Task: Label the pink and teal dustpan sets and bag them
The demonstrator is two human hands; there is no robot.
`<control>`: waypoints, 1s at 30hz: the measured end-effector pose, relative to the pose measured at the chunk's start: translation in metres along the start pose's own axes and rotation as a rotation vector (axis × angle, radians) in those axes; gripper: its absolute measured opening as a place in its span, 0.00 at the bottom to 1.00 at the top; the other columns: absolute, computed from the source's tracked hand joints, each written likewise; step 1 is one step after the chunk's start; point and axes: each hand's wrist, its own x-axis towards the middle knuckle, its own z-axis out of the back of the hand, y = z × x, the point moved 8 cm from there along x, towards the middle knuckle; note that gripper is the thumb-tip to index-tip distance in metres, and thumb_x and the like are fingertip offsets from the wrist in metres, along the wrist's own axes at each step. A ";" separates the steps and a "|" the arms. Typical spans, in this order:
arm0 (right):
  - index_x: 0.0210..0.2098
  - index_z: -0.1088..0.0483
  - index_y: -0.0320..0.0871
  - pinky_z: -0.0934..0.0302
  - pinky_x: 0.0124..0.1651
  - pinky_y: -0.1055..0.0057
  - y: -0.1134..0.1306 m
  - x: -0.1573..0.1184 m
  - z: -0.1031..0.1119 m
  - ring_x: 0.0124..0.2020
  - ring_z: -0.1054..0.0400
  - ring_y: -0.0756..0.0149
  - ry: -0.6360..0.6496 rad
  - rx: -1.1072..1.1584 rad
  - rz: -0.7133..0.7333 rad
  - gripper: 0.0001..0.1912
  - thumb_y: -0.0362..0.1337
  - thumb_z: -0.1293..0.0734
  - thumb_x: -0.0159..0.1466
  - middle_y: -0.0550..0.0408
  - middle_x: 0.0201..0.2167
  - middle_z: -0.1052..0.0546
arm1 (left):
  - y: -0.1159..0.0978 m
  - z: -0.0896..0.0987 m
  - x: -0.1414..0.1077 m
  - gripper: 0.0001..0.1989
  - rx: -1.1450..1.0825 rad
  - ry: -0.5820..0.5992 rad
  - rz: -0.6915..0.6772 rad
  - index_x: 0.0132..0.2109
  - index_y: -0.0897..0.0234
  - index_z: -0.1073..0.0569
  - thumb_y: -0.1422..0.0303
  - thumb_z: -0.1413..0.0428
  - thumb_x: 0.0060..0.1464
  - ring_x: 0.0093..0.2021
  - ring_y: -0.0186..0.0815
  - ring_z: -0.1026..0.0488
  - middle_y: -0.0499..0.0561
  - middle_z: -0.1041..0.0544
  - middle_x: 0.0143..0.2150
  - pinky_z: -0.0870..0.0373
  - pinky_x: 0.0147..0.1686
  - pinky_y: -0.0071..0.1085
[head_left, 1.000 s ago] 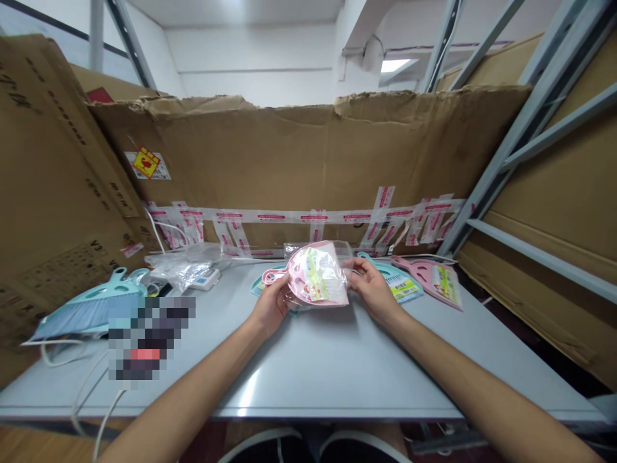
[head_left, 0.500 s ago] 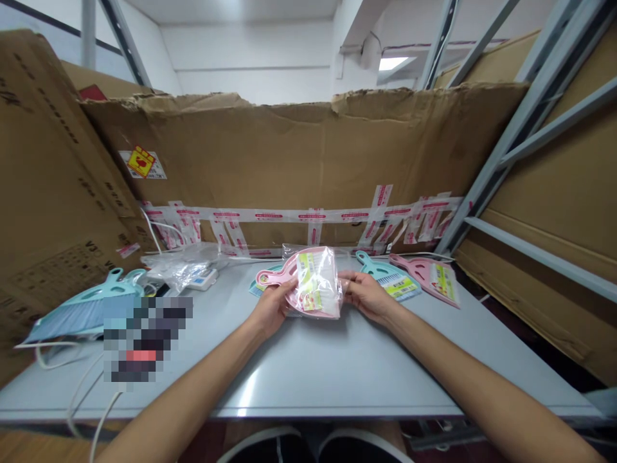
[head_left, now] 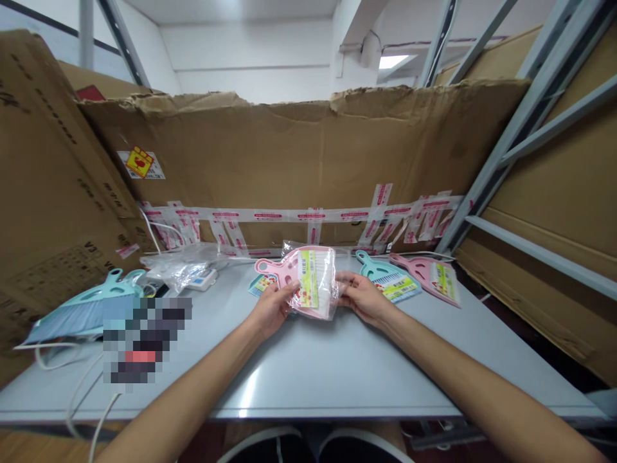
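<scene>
A pink dustpan and brush set (head_left: 324, 283) in a clear plastic bag is held up over the middle of the table, its handle pointing left. My left hand (head_left: 274, 307) is closed on its left part, thumb on top beside the yellow-green label. At the other end, my right hand (head_left: 360, 296) pinches the loose edge of the clear bag. Partly hidden behind the pink set lies a turquoise set (head_left: 259, 283). To the right of my right hand are another turquoise dustpan set (head_left: 393, 280) and a pink dustpan set (head_left: 431, 278), both lying flat.
A turquoise dustpan with brush (head_left: 94, 305) lies at the left, near crumpled clear plastic (head_left: 178, 267), a white box (head_left: 205, 280) and white cables. A blurred-out patch covers something at the front left. Cardboard (head_left: 289, 154) walls the table's back; metal shelf bars stand right.
The bagged pink set has turned slightly in my hands, showing more of the white brush bristles and tilting the label. My right hand has shifted a little along the bag's edge.
</scene>
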 end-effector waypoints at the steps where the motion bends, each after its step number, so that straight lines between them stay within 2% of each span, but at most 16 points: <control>1: 0.39 0.20 0.45 0.19 0.36 0.66 -0.001 -0.001 -0.001 0.34 0.19 0.62 0.011 0.001 -0.010 0.20 0.40 0.12 0.52 0.56 0.34 0.15 | 0.001 0.001 0.000 0.16 0.004 0.005 0.008 0.47 0.70 0.16 0.67 0.25 0.55 0.38 0.43 0.14 0.61 0.11 0.44 0.18 0.36 0.31; 3: 0.40 0.19 0.45 0.19 0.38 0.66 -0.001 -0.003 -0.005 0.34 0.19 0.62 0.043 -0.003 -0.029 0.19 0.42 0.13 0.55 0.55 0.35 0.15 | 0.003 0.004 0.001 0.17 0.002 -0.002 0.028 0.49 0.70 0.16 0.67 0.25 0.55 0.40 0.44 0.13 0.63 0.11 0.46 0.17 0.38 0.32; 6: 0.44 0.19 0.45 0.19 0.46 0.63 -0.002 -0.007 -0.017 0.40 0.17 0.59 0.125 0.001 -0.067 0.18 0.44 0.16 0.59 0.50 0.40 0.13 | 0.004 0.006 0.002 0.17 -0.007 -0.007 0.039 0.50 0.70 0.15 0.67 0.26 0.56 0.42 0.45 0.13 0.63 0.11 0.49 0.17 0.40 0.33; 9: 0.44 0.18 0.45 0.19 0.50 0.62 -0.001 -0.008 -0.021 0.44 0.16 0.58 0.147 0.006 -0.076 0.17 0.43 0.16 0.59 0.48 0.44 0.12 | 0.003 0.004 0.001 0.16 0.004 0.010 0.039 0.49 0.69 0.15 0.67 0.26 0.56 0.42 0.45 0.13 0.63 0.11 0.49 0.17 0.40 0.32; 13: 0.41 0.16 0.43 0.19 0.46 0.65 -0.005 -0.002 -0.008 0.38 0.16 0.60 0.086 -0.012 -0.084 0.17 0.40 0.14 0.55 0.50 0.38 0.12 | 0.003 0.004 0.002 0.14 0.039 0.026 0.065 0.45 0.69 0.15 0.65 0.26 0.56 0.42 0.46 0.12 0.63 0.11 0.45 0.17 0.41 0.33; 17: 0.39 0.16 0.42 0.19 0.44 0.66 -0.005 0.003 0.005 0.36 0.17 0.62 0.016 0.004 -0.082 0.18 0.38 0.13 0.52 0.50 0.36 0.12 | 0.000 0.009 0.004 0.15 0.028 -0.018 0.068 0.44 0.67 0.15 0.60 0.27 0.57 0.38 0.46 0.13 0.59 0.11 0.38 0.18 0.36 0.34; 20: 0.38 0.17 0.42 0.20 0.42 0.67 -0.001 0.002 0.007 0.35 0.18 0.63 -0.011 0.003 -0.067 0.19 0.39 0.12 0.51 0.51 0.36 0.13 | -0.005 0.015 0.006 0.17 0.015 -0.064 0.036 0.49 0.68 0.15 0.61 0.28 0.57 0.40 0.48 0.12 0.61 0.11 0.43 0.16 0.39 0.36; 22: 0.38 0.18 0.43 0.21 0.39 0.68 0.002 0.001 0.006 0.33 0.19 0.64 -0.005 -0.040 -0.045 0.19 0.42 0.13 0.54 0.51 0.34 0.14 | -0.011 0.020 0.007 0.17 0.029 -0.091 0.013 0.51 0.69 0.15 0.64 0.28 0.58 0.41 0.47 0.12 0.62 0.11 0.46 0.15 0.40 0.35; 26: 0.40 0.19 0.43 0.26 0.32 0.69 0.006 -0.002 -0.001 0.30 0.22 0.64 0.072 -0.305 0.039 0.22 0.56 0.20 0.64 0.51 0.33 0.16 | -0.039 0.044 0.012 0.12 0.031 -0.193 -0.039 0.48 0.68 0.15 0.68 0.29 0.59 0.34 0.42 0.13 0.59 0.10 0.43 0.16 0.33 0.32; 28: 0.46 0.18 0.44 0.27 0.35 0.67 0.009 -0.004 -0.010 0.34 0.22 0.61 0.112 -0.541 0.154 0.21 0.56 0.23 0.67 0.50 0.37 0.15 | -0.060 0.061 0.014 0.08 0.031 -0.247 -0.054 0.46 0.68 0.16 0.71 0.31 0.59 0.31 0.40 0.14 0.57 0.11 0.39 0.17 0.30 0.29; 30: 0.55 0.18 0.46 0.26 0.44 0.63 0.012 -0.008 -0.026 0.41 0.22 0.59 0.184 -0.804 0.300 0.20 0.51 0.25 0.71 0.49 0.43 0.16 | -0.082 0.075 0.017 0.08 0.032 -0.253 -0.064 0.47 0.69 0.16 0.74 0.32 0.60 0.32 0.39 0.14 0.57 0.11 0.40 0.15 0.33 0.28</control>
